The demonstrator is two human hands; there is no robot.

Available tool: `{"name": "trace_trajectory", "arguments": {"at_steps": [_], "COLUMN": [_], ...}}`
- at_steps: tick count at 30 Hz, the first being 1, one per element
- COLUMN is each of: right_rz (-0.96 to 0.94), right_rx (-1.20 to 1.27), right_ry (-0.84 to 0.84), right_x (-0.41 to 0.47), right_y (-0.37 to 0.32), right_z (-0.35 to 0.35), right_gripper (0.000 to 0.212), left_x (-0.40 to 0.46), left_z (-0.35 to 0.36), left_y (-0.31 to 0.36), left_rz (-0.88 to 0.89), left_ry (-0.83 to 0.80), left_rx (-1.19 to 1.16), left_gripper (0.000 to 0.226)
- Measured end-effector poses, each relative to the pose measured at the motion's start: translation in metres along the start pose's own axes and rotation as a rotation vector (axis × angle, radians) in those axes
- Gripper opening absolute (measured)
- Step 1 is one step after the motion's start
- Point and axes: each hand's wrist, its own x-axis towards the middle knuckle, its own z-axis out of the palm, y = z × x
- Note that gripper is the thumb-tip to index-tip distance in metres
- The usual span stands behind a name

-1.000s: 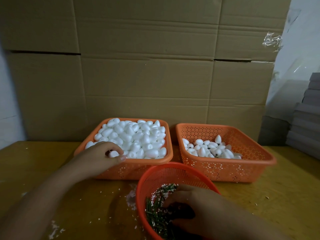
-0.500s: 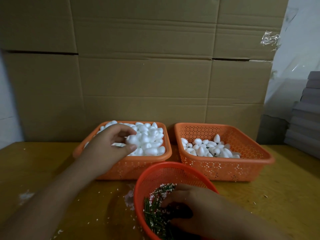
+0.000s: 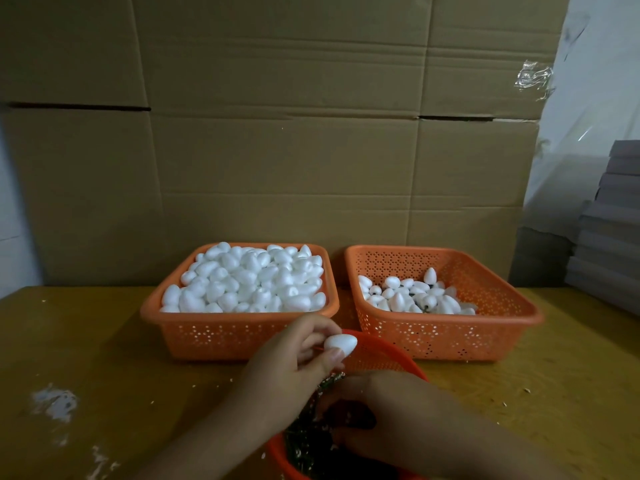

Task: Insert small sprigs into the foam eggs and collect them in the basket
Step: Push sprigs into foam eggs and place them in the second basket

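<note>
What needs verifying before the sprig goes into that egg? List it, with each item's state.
1. Foam egg held by the left hand: ok, pinched between thumb and fingers above the round basket.
2. Sprig held by the right hand: cannot tell, its fingers are down among the sprigs and hide what they hold.
3. Egg's insertion end facing the right hand: cannot tell.
4. Egg supply: ok, the left basket is heaped with plain eggs.
5. Room in the right basket for the finished egg: ok, only partly filled.
</note>
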Motion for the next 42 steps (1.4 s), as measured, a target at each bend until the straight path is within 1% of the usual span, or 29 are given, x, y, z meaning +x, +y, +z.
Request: {"name": "trace_trajectory", "arguments": {"at_steps": [2,5,10,13,16,20,22,25,27,29,31,33,36,42], "right_rz": [0.013,0.063,0.178,0.202,0.185,0.133,0.1,0.066,0.064,0.105,0.158,0.185,0.186,0.144], "right_rx": [-0.011,-0.01,0.123,0.216,0.279,0.272,0.253,0.221,0.235,0.268,0.264,0.237,0.243,0.273], "right_ry": [0.023,0.116,0.406,0.497,0.516,0.523,0.505,0.448,0.461,0.501,0.529,0.52,0.507,0.519], "right_x": [0.0001,-0.0009,-0.0019,-0.0025,-0.0026,-0.0041,-0.004,-0.0031,-0.0035,-0.0041,-0.0043,-0.0038,-0.0033,-0.0038], "right_y": [-0.0004,-0.0016,-0.0028,-0.0027,-0.0033,-0.0033,-0.003,-0.0039,-0.0046,-0.0034,-0.0007,0.0005,-0.0008,-0.0021], "right_z": [-0.0002,0.0012,0.0054,0.0051,0.0028,0.0022,0.0021,0.0015,0.0013,0.0023,0.0045,0.0061,0.0055,0.0038], "right_gripper": [0.034,0.029,0.014,0.015,0.02,0.025,0.03,0.037,0.035,0.027,0.019,0.015,0.017,0.028], "left_x": [0.0001,-0.0011,-0.0015,-0.0004,-0.0005,-0.0002,0.0005,0.0007,0.0002,0.0,0.0006,0.0009,0.0009,0.0011], "left_z": [0.0004,-0.0001,-0.0001,0.0005,0.0013,0.0035,0.0041,0.0036,0.0028,0.0022,0.0019,0.0013,0.0009,0.0002], "left_y": [-0.0017,-0.0036,-0.0067,-0.0061,-0.0064,-0.0071,-0.0081,-0.0081,-0.0077,-0.0087,-0.0106,-0.0104,-0.0078,-0.008], "left_rz": [-0.001,-0.026,-0.055,-0.05,-0.023,-0.004,-0.005,0.029,0.039,0.015,-0.013,-0.031,-0.036,-0.036], "left_ry": [0.005,0.016,0.064,0.069,0.077,0.088,0.1,0.131,0.156,0.168,0.172,0.165,0.156,0.14], "left_rx": [0.013,-0.007,0.017,0.009,0.012,0.033,0.038,0.105,0.133,0.129,0.076,0.012,-0.014,-0.029], "left_gripper": [0.021,0.034,0.029,0.025,0.023,0.019,0.021,0.024,0.027,0.028,0.027,0.028,0.029,0.032]}}
